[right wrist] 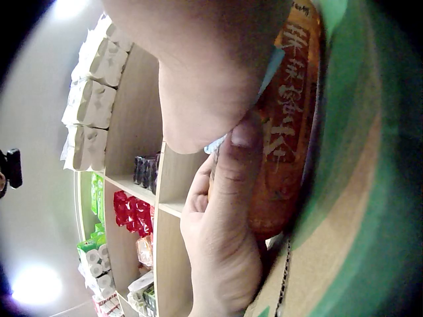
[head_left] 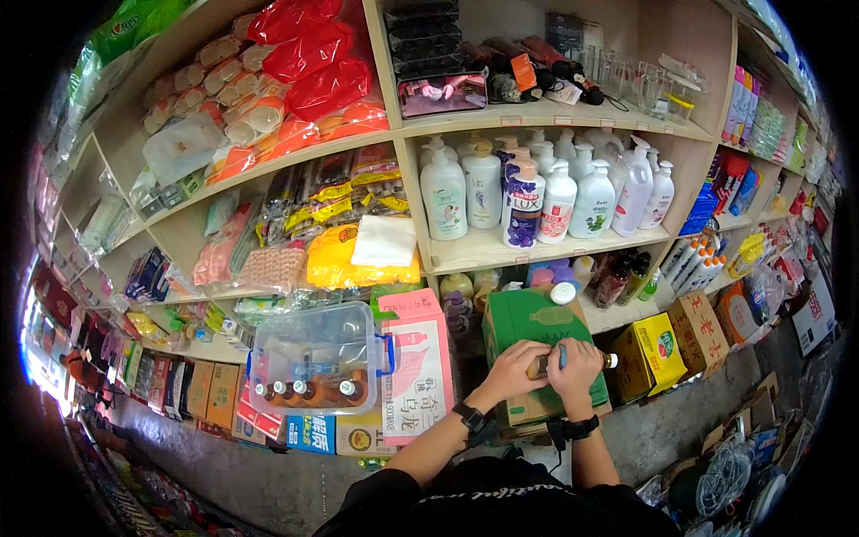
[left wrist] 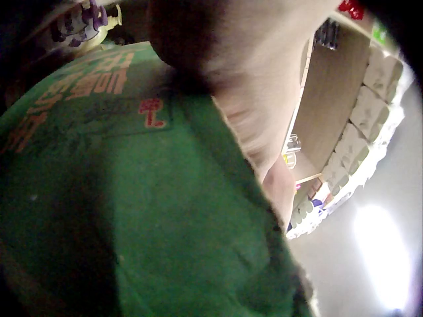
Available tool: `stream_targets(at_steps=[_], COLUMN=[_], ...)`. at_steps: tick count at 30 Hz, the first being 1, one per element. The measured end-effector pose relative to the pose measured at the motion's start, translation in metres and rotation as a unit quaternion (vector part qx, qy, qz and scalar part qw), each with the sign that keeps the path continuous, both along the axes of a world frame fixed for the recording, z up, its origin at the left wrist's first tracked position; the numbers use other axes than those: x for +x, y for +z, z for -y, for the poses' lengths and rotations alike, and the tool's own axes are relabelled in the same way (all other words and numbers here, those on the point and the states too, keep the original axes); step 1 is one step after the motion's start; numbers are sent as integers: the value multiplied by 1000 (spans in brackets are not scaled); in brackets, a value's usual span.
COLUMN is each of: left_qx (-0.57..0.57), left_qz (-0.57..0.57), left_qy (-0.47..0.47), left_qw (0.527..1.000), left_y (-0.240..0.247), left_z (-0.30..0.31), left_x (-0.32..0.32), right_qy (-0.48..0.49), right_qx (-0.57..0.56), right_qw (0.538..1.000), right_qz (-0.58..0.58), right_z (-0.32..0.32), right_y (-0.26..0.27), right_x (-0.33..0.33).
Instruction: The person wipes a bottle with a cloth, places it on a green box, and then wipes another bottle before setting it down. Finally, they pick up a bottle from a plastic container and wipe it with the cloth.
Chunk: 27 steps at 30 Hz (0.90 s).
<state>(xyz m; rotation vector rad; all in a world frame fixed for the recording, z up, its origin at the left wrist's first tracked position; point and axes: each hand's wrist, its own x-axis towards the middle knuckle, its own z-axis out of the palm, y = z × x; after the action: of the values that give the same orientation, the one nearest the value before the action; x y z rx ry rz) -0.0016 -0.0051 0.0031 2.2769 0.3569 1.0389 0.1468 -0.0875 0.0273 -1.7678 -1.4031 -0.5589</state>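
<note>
An amber tea bottle (right wrist: 287, 132) with pale lettering lies sideways between both hands, close over a green carton (head_left: 514, 327). My left hand (head_left: 519, 371) grips the bottle's base end, its thumb along the side in the right wrist view. Over the middle of the bottle, my right hand (head_left: 578, 367) holds a light blue cloth (right wrist: 269, 74) against it. The white cap (head_left: 612, 361) sticks out past the right hand. Mostly carton (left wrist: 192, 198) and a forearm fill the left wrist view, with the bottle hidden there.
To the left, a clear plastic bin (head_left: 313, 336) with several dark bottles stands beside a pink and white carton (head_left: 416, 376). A white-capped container (head_left: 563, 294) is at the green carton's back. Pump bottles (head_left: 445, 192) line the shelf behind; a phone (head_left: 443, 95) leans above.
</note>
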Motion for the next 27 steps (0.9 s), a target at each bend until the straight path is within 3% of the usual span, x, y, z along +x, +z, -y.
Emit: stream_targets(at_steps=[27], left_qx=[4], left_qz=[-1], left_qy=[-5], left_qw=[1000], left_y=[-3], left_z=[-1], left_x=[0], right_qy=[-1], right_qx=[2], right_qw=[1000], right_qz=[2], right_z=[2], right_y=[-1], right_x=[-1])
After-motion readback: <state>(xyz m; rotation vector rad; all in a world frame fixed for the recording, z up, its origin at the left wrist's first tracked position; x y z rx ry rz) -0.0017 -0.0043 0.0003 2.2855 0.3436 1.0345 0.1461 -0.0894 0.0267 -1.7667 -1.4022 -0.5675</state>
